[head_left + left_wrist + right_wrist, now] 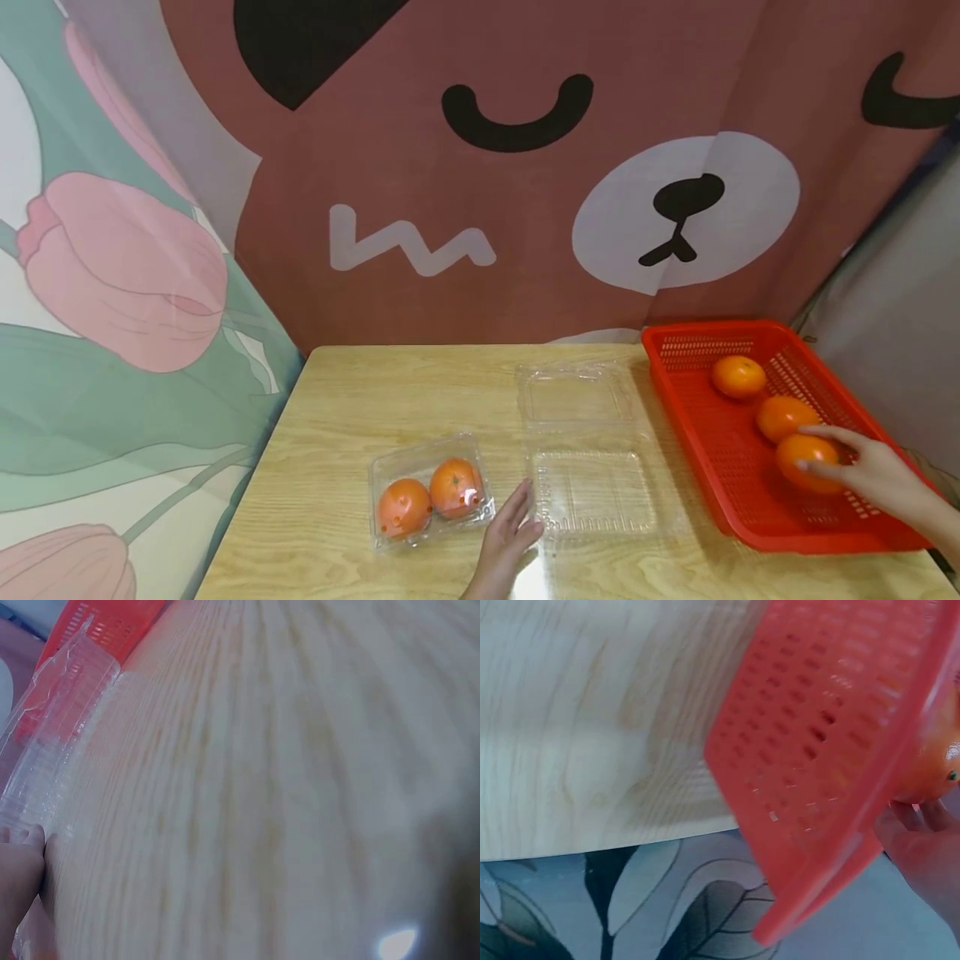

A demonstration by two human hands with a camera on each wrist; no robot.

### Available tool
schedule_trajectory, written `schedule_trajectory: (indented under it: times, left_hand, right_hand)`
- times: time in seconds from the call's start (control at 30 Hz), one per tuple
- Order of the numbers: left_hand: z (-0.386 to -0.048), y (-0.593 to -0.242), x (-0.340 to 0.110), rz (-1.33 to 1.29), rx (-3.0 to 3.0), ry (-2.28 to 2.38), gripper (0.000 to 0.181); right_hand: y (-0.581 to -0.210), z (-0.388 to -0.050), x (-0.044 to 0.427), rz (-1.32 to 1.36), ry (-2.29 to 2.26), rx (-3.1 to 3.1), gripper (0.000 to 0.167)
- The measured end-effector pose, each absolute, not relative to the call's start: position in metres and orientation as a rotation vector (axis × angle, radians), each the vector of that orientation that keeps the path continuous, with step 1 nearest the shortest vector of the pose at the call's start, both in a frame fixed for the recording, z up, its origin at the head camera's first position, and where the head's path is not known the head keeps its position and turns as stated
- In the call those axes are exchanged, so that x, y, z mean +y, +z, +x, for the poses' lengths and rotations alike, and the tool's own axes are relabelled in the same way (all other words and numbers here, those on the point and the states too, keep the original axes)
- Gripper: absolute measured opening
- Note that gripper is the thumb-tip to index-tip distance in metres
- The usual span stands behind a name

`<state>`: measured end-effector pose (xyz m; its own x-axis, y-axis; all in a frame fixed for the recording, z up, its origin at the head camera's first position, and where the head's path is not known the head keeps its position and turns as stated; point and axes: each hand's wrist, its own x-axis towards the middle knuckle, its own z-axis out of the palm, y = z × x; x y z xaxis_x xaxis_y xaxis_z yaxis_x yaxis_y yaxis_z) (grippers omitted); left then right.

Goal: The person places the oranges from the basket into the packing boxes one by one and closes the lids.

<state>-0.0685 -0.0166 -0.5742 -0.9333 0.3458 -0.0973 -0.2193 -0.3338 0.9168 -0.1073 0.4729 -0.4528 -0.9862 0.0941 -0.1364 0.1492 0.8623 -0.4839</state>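
Note:
My right hand (881,475) grips an orange (804,460) at the near right of the red plastic basket (720,500), thumb and fingers around the fruit's sides. In the right wrist view, part of that orange (930,769) and the fingers show beyond the basket wall. An open clear clamshell box (592,492) lies on the table with its lid (576,396) folded back. My left hand (502,542) is at the box's left edge, fingers extended, holding nothing. In the left wrist view the hand (19,874) is partly cut off beside the clear plastic.
Left of my left hand stands a clear box (401,458) with two oranges inside. Two more oranges, one at the back (738,377) and one in the middle (783,417), lie in the basket. A printed bear curtain (525,300) hangs behind the wooden table (315,517).

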Motion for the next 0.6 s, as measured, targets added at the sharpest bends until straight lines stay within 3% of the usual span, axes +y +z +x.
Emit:
schedule_trajectory:
  times: [0.6]
  left_hand:
    - [-0.066, -0.574, -0.017, 0.096, 1.583, 2.276, 0.062]
  right_hand:
    - [-0.421, -0.081, 0.421, 0.189, -0.989, 3.033, 0.06]
